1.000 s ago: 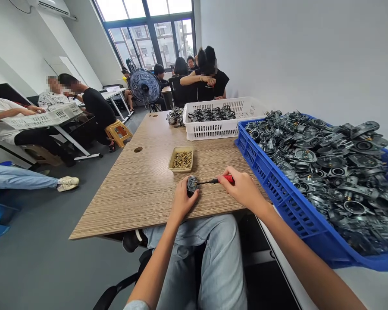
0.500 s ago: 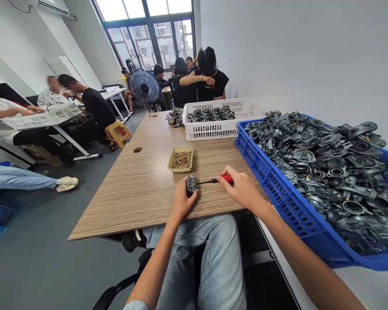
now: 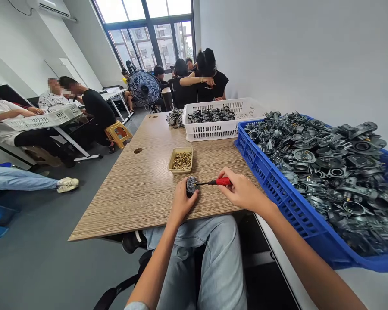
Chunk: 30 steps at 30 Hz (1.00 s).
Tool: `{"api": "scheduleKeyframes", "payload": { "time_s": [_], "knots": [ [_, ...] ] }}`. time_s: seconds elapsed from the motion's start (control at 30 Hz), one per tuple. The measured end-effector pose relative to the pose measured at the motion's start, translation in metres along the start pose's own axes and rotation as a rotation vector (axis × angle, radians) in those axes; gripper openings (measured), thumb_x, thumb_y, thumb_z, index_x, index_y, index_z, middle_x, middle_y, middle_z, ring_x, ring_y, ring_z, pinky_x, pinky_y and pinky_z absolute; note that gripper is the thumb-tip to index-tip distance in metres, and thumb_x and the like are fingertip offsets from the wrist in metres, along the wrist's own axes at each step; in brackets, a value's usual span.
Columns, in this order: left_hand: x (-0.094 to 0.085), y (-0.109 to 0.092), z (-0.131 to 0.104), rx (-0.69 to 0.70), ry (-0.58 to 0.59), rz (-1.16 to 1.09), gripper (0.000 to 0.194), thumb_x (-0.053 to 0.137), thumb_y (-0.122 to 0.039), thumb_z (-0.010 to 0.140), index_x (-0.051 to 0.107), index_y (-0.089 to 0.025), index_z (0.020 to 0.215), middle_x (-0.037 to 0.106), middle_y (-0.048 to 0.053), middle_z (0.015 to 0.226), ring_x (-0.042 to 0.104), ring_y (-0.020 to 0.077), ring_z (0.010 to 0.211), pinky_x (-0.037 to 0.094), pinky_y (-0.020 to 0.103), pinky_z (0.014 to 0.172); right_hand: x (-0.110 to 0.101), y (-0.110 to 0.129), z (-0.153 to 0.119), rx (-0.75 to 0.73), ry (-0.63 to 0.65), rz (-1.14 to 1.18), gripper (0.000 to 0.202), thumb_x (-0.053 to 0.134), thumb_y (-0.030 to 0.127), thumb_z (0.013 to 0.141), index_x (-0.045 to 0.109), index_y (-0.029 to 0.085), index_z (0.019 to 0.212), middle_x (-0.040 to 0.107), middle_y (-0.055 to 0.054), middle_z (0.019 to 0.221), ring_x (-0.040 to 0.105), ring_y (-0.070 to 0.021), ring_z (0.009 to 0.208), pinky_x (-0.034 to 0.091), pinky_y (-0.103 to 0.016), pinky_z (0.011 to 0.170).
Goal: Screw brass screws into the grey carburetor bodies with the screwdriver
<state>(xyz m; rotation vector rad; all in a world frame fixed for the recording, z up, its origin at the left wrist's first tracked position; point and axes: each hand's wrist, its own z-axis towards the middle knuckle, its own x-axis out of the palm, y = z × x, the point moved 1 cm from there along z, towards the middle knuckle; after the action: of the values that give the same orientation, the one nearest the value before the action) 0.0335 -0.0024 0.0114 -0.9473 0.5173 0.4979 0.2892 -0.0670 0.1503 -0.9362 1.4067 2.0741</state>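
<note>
Your table (image 3: 126, 202) spreads out at 12 o'clock. Taking the clock from the part in your left hand, the blue crate (image 3: 280, 189), heaped with metal castings (image 3: 330, 172), spans roughly 2 to 4 o'clock. The white basket (image 3: 210, 136), holding darker assemblies (image 3: 213, 114), sits farther off at 1 o'clock.

Your right hand (image 3: 245, 193) has just shifted its grip back along the screwdriver (image 3: 223, 181), so more of the red handle shows. Its shaft points to 9 o'clock, lined up on the part as a moment ago; I judge this as a change of hold, with the tool kept in place. That hand grasps the handle between thumb and fingers. Your left hand (image 3: 182, 201) is closed around the metal part (image 3: 191, 184), which lies at its 1 o'clock and at your right hand's 9 o'clock. How the tip sits in it is too small to tell.

The small tub (image 3: 181, 171) is near the part at 11 o'clock, filled with tiny brass pieces (image 3: 182, 161).
</note>
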Motion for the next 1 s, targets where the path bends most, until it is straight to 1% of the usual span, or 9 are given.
{"api": "scheduleKeyframes", "payload": {
  "time_s": [0.13, 0.2, 0.33, 0.53, 0.63, 0.7, 0.77, 0.83, 1.0],
  "knots": [
    [0.0, 0.0, 0.0, 0.002, -0.007, -0.008, 0.056, 0.069, -0.031, 0.095, 0.05, -0.019, 0.147, 0.064, 0.015, 0.138, 0.059, 0.031, 0.131, 0.046, 0.051, 0.117, 0.001, -0.003, 0.001, 0.07, -0.048, -0.019, 0.011, 0.06, 0.037, 0.102, 0.055, 0.028, 0.105, 0.075, 0.001, 0.085, 0.068, -0.0204, 0.074, 0.036, -0.028, 0.069],
    [-0.001, -0.002, 0.0, 0.007, -0.007, -0.02, 0.06, 0.071, -0.031, 0.093, 0.049, -0.02, 0.148, 0.062, 0.015, 0.141, 0.058, 0.0309, 0.133, 0.045, 0.051, 0.119, 0.002, -0.005, 0.002, 0.107, -0.071, -0.05, 0.013, 0.06, 0.039, 0.102, 0.056, 0.028, 0.104, 0.073, 0.001, 0.08, 0.067, -0.0208, 0.073, 0.034, -0.028, 0.067],
    [-0.004, -0.006, 0.0, 0.014, -0.012, -0.04, 0.067, 0.071, -0.024, 0.089, 0.046, -0.021, 0.152, 0.059, 0.014, 0.144, 0.056, 0.0297, 0.137, 0.044, 0.049, 0.122, 0.001, -0.007, 0.005, 0.16, -0.097, -0.1, 0.014, 0.062, 0.041, 0.101, 0.059, 0.028, 0.105, 0.068, 0.003, 0.072, 0.063, -0.0198, 0.067, 0.03, -0.028, 0.064],
    [-0.004, -0.007, 0.0, -0.003, -0.022, -0.054, 0.068, 0.073, -0.028, 0.089, 0.047, -0.022, 0.152, 0.057, 0.014, 0.144, 0.055, 0.0304, 0.139, 0.044, 0.05, 0.123, -0.001, -0.009, 0.005, 0.188, -0.117, -0.119, 0.014, 0.062, 0.041, 0.101, 0.059, 0.029, 0.108, 0.067, 0.005, 0.07, 0.064, -0.0193, 0.067, 0.028, -0.028, 0.063],
    [-0.004, -0.006, -0.001, 0.012, -0.015, -0.069, 0.066, 0.07, -0.026, 0.09, 0.048, -0.022, 0.152, 0.056, 0.015, 0.146, 0.055, 0.0306, 0.14, 0.045, 0.05, 0.122, -0.002, -0.011, 0.005, 0.19, -0.135, -0.12, 0.013, 0.062, 0.04, 0.1, 0.059, 0.03, 0.108, 0.068, 0.005, 0.07, 0.064, -0.0192, 0.068, 0.028, -0.028, 0.064],
    [-0.004, -0.005, -0.001, 0.015, 0.001, -0.082, 0.066, 0.068, -0.023, 0.089, 0.049, -0.021, 0.152, 0.058, 0.015, 0.145, 0.059, 0.0292, 0.134, 0.05, 0.047, 0.116, -0.002, -0.011, 0.005, 0.196, -0.15, -0.125, 0.012, 0.062, 0.04, 0.1, 0.058, 0.03, 0.106, 0.069, 0.005, 0.071, 0.065, -0.0194, 0.069, 0.029, -0.028, 0.064],
    [-0.003, -0.004, -0.002, -0.002, 0.02, -0.09, 0.066, 0.069, -0.023, 0.089, 0.05, -0.021, 0.152, 0.061, 0.014, 0.141, 0.065, 0.0261, 0.12, 0.055, 0.044, 0.107, -0.003, -0.011, 0.005, 0.199, -0.158, -0.138, 0.012, 0.061, 0.04, 0.1, 0.058, 0.03, 0.105, 0.07, 0.005, 0.073, 0.065, -0.0196, 0.07, 0.03, -0.028, 0.064],
    [-0.002, -0.004, -0.002, -0.026, 0.029, -0.092, 0.066, 0.072, -0.026, 0.09, 0.051, -0.021, 0.152, 0.063, 0.013, 0.138, 0.066, 0.0236, 0.108, 0.057, 0.042, 0.101, -0.002, -0.011, 0.006, 0.197, -0.163, -0.154, 0.012, 0.061, 0.04, 0.1, 0.058, 0.03, 0.105, 0.071, 0.005, 0.074, 0.066, -0.0198, 0.07, 0.03, -0.028, 0.064],
    [-0.001, -0.003, -0.003, -0.071, 0.007, -0.084, 0.068, 0.081, -0.04, 0.091, 0.054, -0.023, 0.151, 0.065, 0.013, 0.133, 0.068, 0.0241, 0.104, 0.059, 0.042, 0.097, -0.003, -0.011, 0.005, 0.172, -0.235, -0.119, 0.018, 0.061, 0.045, 0.1, 0.06, 0.029, 0.108, 0.071, 0.003, 0.073, 0.064, -0.0194, 0.065, 0.033, -0.028, 0.063]
  ]
}}
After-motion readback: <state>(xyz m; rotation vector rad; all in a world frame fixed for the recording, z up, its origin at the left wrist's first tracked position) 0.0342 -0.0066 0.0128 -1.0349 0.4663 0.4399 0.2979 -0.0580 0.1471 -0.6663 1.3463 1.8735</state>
